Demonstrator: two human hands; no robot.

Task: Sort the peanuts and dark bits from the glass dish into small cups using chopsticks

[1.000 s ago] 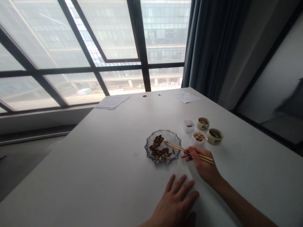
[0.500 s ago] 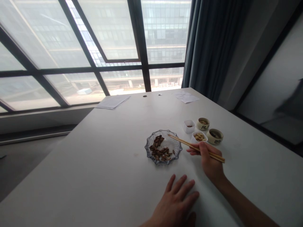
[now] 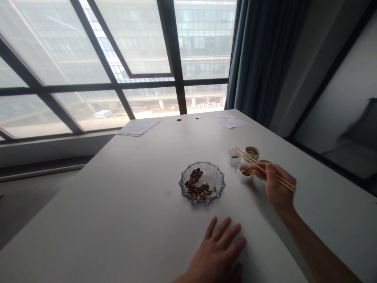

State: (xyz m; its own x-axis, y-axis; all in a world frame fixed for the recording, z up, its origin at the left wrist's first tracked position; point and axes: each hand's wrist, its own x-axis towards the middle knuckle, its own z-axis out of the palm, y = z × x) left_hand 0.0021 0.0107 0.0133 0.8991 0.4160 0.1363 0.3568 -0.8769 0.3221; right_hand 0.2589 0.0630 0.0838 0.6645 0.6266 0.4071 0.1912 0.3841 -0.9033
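Note:
My right hand is closed around a pair of wooden chopsticks, whose tips hover over a small white cup with a few dark bits inside. Just below, a second white cup holds pale tan nuts or similar pieces. Behind the chopsticks stands a cream bowl with light pieces in it; another bowl is mostly hidden by my hand. Left of these sits a scalloped glass dish with a pile of dark brown, seed-like pieces. My left hand lies flat on the table, fingers spread, in front of the dish.
The white table reaches to large windows. Paper stacks lie at its far left and papers at its far right. Two round holes are near the back edge. A dark blue curtain hangs at the right.
My right hand has moved right and slightly up with the chopsticks. Their tips have gone from the glass dish to above the small white cup. My left hand has stayed in place.

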